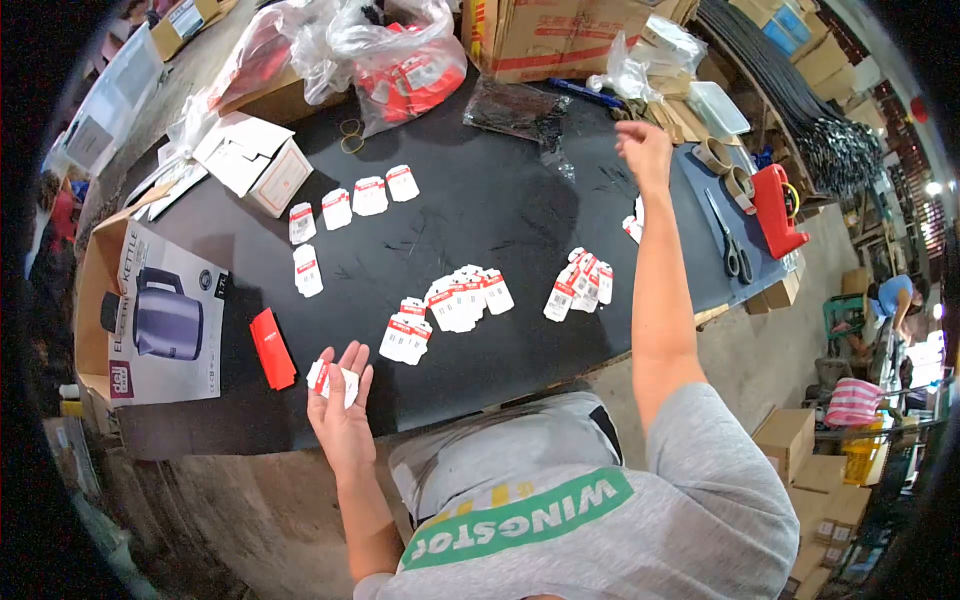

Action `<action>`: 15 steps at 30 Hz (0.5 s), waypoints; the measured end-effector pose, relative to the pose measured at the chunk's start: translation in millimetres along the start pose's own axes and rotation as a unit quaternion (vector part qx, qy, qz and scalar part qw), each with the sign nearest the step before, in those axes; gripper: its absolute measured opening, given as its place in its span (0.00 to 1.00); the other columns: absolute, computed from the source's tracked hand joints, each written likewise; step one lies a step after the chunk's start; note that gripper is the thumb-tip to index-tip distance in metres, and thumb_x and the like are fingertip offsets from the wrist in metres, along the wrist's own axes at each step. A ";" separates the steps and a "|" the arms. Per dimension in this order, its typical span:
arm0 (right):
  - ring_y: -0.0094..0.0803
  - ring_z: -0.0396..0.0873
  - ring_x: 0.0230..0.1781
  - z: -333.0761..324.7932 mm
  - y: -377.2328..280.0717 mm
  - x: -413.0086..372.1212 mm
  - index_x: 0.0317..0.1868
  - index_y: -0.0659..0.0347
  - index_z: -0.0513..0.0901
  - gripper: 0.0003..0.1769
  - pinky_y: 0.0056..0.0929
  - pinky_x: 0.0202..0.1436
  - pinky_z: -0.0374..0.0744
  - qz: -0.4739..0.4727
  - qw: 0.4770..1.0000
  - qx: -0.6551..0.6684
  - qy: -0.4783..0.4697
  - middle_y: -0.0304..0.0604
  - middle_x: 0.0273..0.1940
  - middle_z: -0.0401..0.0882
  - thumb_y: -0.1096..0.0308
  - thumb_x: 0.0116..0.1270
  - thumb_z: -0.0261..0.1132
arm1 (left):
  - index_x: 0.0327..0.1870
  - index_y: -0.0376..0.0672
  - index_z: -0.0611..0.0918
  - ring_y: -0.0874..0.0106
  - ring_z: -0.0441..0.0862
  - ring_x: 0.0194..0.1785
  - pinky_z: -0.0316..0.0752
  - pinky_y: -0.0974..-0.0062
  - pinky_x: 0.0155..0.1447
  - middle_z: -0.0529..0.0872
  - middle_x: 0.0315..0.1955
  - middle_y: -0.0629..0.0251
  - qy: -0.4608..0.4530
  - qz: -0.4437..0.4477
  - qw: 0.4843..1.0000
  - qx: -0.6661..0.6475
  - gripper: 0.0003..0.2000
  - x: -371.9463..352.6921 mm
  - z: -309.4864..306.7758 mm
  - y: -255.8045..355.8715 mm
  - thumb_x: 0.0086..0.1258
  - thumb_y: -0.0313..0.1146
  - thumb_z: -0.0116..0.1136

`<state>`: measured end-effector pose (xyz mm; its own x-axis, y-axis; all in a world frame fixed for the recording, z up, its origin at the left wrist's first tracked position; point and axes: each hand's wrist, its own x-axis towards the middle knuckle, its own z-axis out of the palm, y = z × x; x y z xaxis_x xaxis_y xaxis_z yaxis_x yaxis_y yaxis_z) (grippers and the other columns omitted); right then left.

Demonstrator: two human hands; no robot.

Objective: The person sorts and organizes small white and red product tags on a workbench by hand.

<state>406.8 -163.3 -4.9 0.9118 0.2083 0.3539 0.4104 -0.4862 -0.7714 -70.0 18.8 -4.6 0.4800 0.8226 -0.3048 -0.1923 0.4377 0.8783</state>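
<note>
A small stack of white tags with a red band [349,388] rests in my left hand [343,415], near the table's front edge. My right hand [645,150] is stretched far forward over the back right of the table, its fingers curled; whether they pinch anything is too small to see. Heaps of similar tags [460,299] lie in the middle, with another heap [581,284] to the right. Further tags [370,195] stand in small piles at the back left. Red cards [272,349] lie left of my left hand. Some tags are partly hidden behind my right forearm.
On the left are an electric kettle box [165,320] and a white box [255,165]. A plastic bag of red items [410,85] lies at the back. Scissors [729,240], tape rolls [712,155] and a red dispenser [775,215] sit right. Another person [893,300] is at far right.
</note>
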 end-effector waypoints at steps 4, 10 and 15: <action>0.27 0.82 0.26 15.9 -12.8 -26.9 0.39 0.71 0.84 0.18 0.22 0.27 0.77 0.121 0.959 0.225 -0.120 0.45 0.31 0.84 0.59 0.63 0.67 | 0.64 0.31 0.63 0.56 0.73 0.63 0.72 0.63 0.64 0.72 0.59 0.41 -0.055 -0.019 0.996 -0.064 0.21 -1.2 13.6 4.5 0.75 0.33 0.46; 0.24 0.80 0.19 24.0 -27.0 -34.2 0.34 0.68 0.86 0.14 0.20 0.22 0.74 0.084 0.981 0.154 -0.085 0.43 0.25 0.83 0.62 0.62 0.67 | 0.66 0.31 0.61 0.54 0.69 0.66 0.69 0.62 0.67 0.68 0.62 0.39 -0.104 -0.051 0.991 -0.061 0.21 -4.5 21.7 8.5 0.76 0.30 0.43; 0.22 0.79 0.17 -18.6 -55.3 -32.1 0.33 0.67 0.86 0.12 0.21 0.23 0.74 -0.013 0.996 0.074 0.041 0.40 0.21 0.82 0.64 0.62 0.67 | 0.65 0.31 0.63 0.54 0.71 0.64 0.70 0.62 0.66 0.70 0.60 0.41 -0.078 -0.046 0.993 -0.070 0.20 -3.0 21.4 3.6 0.76 0.31 0.43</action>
<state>354.6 -158.9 36.3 0.8990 0.1460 0.4128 0.4372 -0.3504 -0.8283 -53.8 10.1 7.4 0.6252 0.7155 -0.3117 -0.2527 0.5635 0.7865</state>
